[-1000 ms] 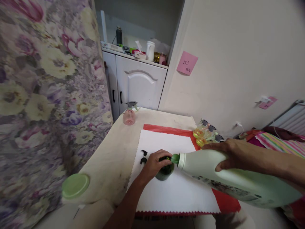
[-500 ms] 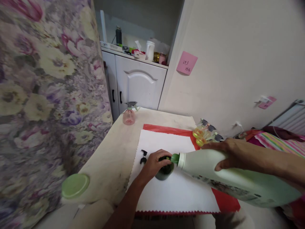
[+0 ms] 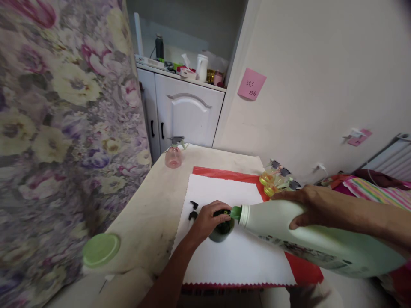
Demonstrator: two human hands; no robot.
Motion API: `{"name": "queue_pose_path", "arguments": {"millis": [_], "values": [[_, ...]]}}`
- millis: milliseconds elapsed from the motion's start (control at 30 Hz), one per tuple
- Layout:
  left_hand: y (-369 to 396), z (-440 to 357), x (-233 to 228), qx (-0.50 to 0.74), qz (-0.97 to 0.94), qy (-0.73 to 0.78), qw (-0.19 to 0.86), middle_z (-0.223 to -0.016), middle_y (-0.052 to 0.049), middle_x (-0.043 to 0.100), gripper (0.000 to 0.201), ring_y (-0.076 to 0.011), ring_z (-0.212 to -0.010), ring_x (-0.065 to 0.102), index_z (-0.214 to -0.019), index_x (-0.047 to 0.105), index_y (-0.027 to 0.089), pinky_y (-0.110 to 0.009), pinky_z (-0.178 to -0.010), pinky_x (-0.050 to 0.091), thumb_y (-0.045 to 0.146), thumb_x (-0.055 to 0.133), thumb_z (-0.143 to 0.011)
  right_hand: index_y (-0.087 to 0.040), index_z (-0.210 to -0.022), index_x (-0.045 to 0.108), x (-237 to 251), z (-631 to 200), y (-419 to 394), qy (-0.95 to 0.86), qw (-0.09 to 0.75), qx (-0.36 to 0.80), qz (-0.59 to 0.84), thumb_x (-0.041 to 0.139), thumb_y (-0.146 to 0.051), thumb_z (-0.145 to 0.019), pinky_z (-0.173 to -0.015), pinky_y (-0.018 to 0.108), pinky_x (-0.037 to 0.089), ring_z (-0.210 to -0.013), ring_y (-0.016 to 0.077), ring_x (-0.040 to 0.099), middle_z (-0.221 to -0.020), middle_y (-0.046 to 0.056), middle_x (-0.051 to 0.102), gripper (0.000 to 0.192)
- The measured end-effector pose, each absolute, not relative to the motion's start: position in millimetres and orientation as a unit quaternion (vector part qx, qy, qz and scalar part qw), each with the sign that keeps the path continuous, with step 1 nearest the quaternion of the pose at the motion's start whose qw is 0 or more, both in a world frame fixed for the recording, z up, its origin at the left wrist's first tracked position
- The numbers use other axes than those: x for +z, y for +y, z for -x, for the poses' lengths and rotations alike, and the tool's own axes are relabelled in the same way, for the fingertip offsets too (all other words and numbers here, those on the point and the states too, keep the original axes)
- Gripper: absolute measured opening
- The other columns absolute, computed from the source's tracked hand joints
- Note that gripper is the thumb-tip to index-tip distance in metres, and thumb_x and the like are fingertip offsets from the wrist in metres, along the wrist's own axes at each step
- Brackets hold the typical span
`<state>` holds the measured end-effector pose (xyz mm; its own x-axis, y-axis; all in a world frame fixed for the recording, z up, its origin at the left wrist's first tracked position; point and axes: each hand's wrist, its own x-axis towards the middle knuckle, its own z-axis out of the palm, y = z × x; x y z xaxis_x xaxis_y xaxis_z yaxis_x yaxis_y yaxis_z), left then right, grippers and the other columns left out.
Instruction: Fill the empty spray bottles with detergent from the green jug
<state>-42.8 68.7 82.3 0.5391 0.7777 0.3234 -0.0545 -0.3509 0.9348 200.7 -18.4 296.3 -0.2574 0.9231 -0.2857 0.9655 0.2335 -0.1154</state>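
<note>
While L hand (image 3: pixel 208 221) steadies btl (image 3: pixel 221 229), mat edge (image 3: pixel 183 214) near

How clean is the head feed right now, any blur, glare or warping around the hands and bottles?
Head view: the left hand, the small dark green bottle and the large pale green bottle read fairly sharp; the flowered curtain at the left edge is smeared and stretched; wide-angle warping bends the wall and cabinet lines; light is soft and even, no strong glare, and only faint shadows on the white cloth.
</note>
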Motion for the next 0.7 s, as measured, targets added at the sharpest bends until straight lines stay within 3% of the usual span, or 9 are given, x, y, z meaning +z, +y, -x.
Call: {"name": "queue_pose_path", "arguments": {"millis": [167, 367, 700], "values": [[68.2, 43.2, 84.2, 0.407, -0.713, 0.259, 0.509, -0.099, -0.005, 0.070, 0.018, -0.0210, -0.095, 0.063, -0.094, 0.073, 0.022, -0.030, -0.088, 0.045, 0.022, 0.065, -0.079, -0.030, -0.126, 0.059, 296.6, -200.7, -18.0, 0.770, 0.091, -0.150, -0.614, 0.069, -0.033, -0.073, -0.081, 0.034, 0.051, -0.098, 0.0294, 0.069, -0.112, 0.006, 0.074, 0.055], [68.7, 43.1, 83.9, 0.410, -0.710, 0.256, 0.512, -0.100, -0.005, 0.070, 0.019, -0.0210, -0.097, 0.063, -0.096, 0.073, 0.022, -0.031, -0.089, 0.045, 0.022, 0.066, -0.079, -0.034, -0.123, 0.060, 297.5, -200.0, -17.9, 0.762, 0.098, -0.157, -0.621, 0.068, -0.036, -0.073, -0.083, 0.036, 0.050, -0.098, 0.0294, 0.069, -0.110, 0.003, 0.074, 0.051], [69.5, 42.5, 80.9, 0.413, -0.712, 0.254, 0.508, -0.101, -0.005, 0.070, 0.019, -0.0217, -0.097, 0.063, -0.096, 0.073, 0.023, -0.032, -0.090, 0.046, 0.023, 0.065, -0.079, -0.030, -0.125, 0.061, 295.6, -200.2, -17.0, 0.758, 0.105, -0.142, -0.628, 0.069, -0.034, -0.072, -0.079, 0.035, 0.051, -0.094, 0.0306, 0.070, -0.105, 0.006, 0.076, 0.054]]}}
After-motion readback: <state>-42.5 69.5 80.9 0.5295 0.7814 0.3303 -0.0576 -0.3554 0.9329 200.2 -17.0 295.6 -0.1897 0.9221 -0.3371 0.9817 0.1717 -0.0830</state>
